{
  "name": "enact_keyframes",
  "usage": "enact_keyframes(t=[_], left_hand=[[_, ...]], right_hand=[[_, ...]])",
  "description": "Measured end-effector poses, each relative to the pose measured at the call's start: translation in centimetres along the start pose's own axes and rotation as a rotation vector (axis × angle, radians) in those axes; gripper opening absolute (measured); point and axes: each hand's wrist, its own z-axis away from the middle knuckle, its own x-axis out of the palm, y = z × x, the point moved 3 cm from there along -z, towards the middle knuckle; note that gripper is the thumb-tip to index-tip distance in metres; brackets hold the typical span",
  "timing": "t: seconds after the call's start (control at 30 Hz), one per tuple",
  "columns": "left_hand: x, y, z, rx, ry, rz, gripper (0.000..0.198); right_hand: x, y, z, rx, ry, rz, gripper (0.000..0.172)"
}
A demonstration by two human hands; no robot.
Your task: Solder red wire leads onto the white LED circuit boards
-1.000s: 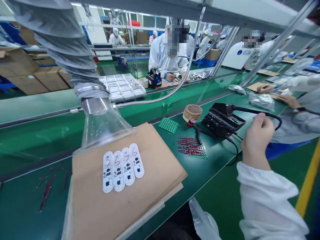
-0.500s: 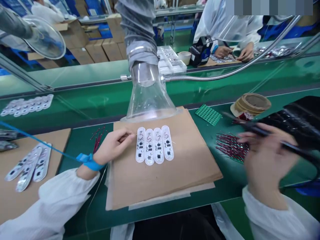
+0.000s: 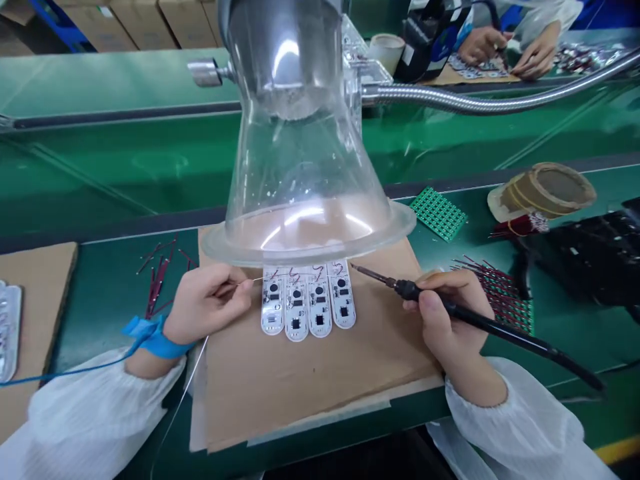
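My right hand (image 3: 453, 313) is closed around a soldering iron (image 3: 470, 315), its tip pointing left, just right of the white circuit boards. Between the thumb and fingers of my left hand (image 3: 213, 300) a thin solder wire (image 3: 270, 277) is pinched; it reaches over the boards and trails down to the table edge. Several oblong white circuit boards (image 3: 319, 310) lie side by side on brown cardboard (image 3: 310, 387), with short red wires at their upper ends. Part of those ends is hidden beneath the clear fume hood (image 3: 305, 180). A blue wrist strap (image 3: 160, 337) circles my left wrist.
Red wires (image 3: 159, 280) lie left, and a larger bundle (image 3: 487, 287) right. A green perforated board (image 3: 439, 213) and a tape roll (image 3: 545, 190) stand behind. More boards (image 3: 9, 327) are at far left. Across the bench, a co-worker's hands (image 3: 537, 53) work at boards.
My right hand has brought the soldering iron left from beside the red wires to near the boards. The view has tilted down and closer; the left hand still pinches the solder wire.
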Motion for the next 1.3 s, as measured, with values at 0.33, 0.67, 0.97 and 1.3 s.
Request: enact_keyframes(t=[0.33, 0.67, 0.97, 1.3], left_hand=[[-0.2, -0.3, 0.6, -0.018, -0.011, -0.09, 0.029], [-0.1, 0.6, 0.0, 0.047, 0.015, -0.044, 0.026], [0.0, 1.5, -0.5, 0.153, 0.022, -0.036, 0.023], [-0.4, 1.0, -0.3, 0.024, -0.013, 0.0, 0.024]], right_hand=[[-0.3, 0.1, 0.7, 0.008, -0.121, 0.088, 0.011], [-0.2, -0.4, 0.5, 0.007, -0.163, 0.15, 0.009], [-0.4, 0.1, 0.7, 0.037, -0.118, 0.101, 0.01], [-0.2, 0.2, 0.4, 0.007, -0.127, 0.082, 0.011]])
